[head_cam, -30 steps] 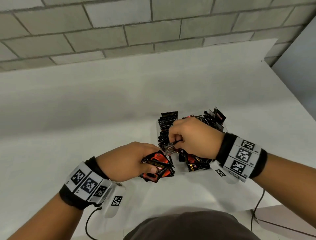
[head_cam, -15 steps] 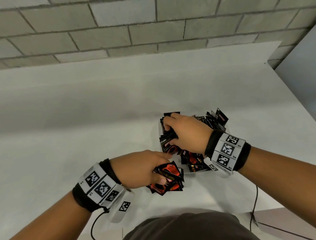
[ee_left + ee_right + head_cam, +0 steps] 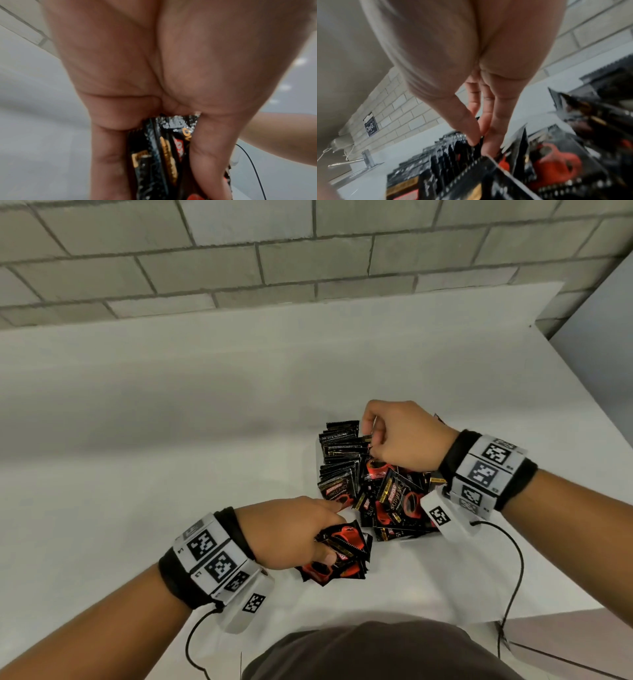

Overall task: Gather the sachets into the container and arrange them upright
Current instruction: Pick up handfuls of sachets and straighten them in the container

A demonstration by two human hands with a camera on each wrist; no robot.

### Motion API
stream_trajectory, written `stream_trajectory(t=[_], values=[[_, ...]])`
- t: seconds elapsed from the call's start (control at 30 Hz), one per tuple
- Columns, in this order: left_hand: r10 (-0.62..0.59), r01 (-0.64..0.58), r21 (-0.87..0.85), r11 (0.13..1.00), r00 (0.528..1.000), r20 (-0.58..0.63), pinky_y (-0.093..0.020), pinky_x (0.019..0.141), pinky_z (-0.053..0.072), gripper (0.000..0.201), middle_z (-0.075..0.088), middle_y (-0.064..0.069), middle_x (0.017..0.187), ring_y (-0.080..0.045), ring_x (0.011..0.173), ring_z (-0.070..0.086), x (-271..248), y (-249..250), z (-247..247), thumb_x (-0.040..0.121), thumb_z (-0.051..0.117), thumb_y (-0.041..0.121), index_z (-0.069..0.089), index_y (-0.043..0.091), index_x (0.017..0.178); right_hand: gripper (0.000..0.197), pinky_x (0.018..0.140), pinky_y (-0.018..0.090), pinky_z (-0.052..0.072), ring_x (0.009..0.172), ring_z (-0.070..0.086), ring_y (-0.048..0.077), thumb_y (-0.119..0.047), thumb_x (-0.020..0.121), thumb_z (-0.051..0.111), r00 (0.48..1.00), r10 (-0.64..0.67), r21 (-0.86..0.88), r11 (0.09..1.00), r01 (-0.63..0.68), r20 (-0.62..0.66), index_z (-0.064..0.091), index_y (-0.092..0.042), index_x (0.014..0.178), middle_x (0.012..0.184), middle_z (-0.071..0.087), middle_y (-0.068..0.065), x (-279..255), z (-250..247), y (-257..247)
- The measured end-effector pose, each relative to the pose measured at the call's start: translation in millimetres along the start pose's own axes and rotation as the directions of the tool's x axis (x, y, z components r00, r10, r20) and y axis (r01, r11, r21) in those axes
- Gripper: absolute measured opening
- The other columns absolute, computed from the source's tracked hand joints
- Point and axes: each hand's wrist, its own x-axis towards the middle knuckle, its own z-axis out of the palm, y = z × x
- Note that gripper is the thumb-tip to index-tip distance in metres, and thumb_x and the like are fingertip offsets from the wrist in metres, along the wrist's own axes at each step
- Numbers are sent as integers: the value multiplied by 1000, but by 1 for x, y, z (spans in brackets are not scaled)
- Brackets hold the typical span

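A clear container (image 3: 313,468) stands on the white table, packed with black-and-red sachets. A row of them (image 3: 339,446) stands upright along its left side, while others (image 3: 394,498) lie tilted in the middle. My right hand (image 3: 371,440) reaches down at the far end of that row. In the right wrist view, the right hand (image 3: 479,142) has thumb and fingertips pinched on the top edge of a sachet. In front of the container, my left hand (image 3: 322,537) grips a bundle of sachets (image 3: 342,556); that bundle (image 3: 154,169) sits between thumb and fingers.
The table (image 3: 171,422) runs back to a grey block wall (image 3: 239,268). Its right edge (image 3: 582,378) drops off beside the container. Thin black cables (image 3: 513,577) hang from both wristbands near the front edge. A metal bracket (image 3: 366,159) stands at the wall.
My right hand took a sachet from the left-hand bundle, carried it into the upright row and moved toward the row's far end. The left hand shifted slightly right with its bundle.
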Motion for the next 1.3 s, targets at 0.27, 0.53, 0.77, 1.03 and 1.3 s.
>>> stream_trajectory(t=[0.27,0.53,0.77,1.03,1.3], values=[[-3,3,14,1000,999,36,-45,104,46,30,52,-5,143,-23,125,54,5,-1,-4,99,64,30,65,19,127,27,67,22,52,77,67,16,-4,82,70,999,-18,83,996,15,41,56,-16,101,87,72,1,10,15,3],[8,-5,-31,999,996,89,-41,95,51,21,65,0,116,-19,105,62,10,2,-10,98,65,30,67,21,117,20,61,10,46,72,62,9,-3,82,69,996,-82,34,996,81,42,60,-17,93,85,67,-4,12,15,9],[-18,27,-80,996,994,106,-35,94,50,21,64,-6,117,-23,107,62,11,2,-14,97,67,29,68,16,114,16,69,21,50,79,66,11,-10,87,68,995,-69,49,996,72,-69,59,-23,86,88,70,-3,16,8,17],[-29,38,-105,994,996,84,-39,94,52,26,66,-7,115,-24,105,64,14,3,-11,97,68,28,68,13,118,20,77,33,56,80,66,17,-1,84,65,989,-142,7,990,142,41,58,-18,93,87,69,0,12,16,15],[-29,37,-120,992,997,74,-37,94,52,26,65,-6,116,-22,105,63,12,3,-10,97,68,30,66,17,119,23,76,33,57,80,70,16,-11,84,74,996,-81,49,996,80,21,55,-22,90,86,74,-1,19,14,17]])
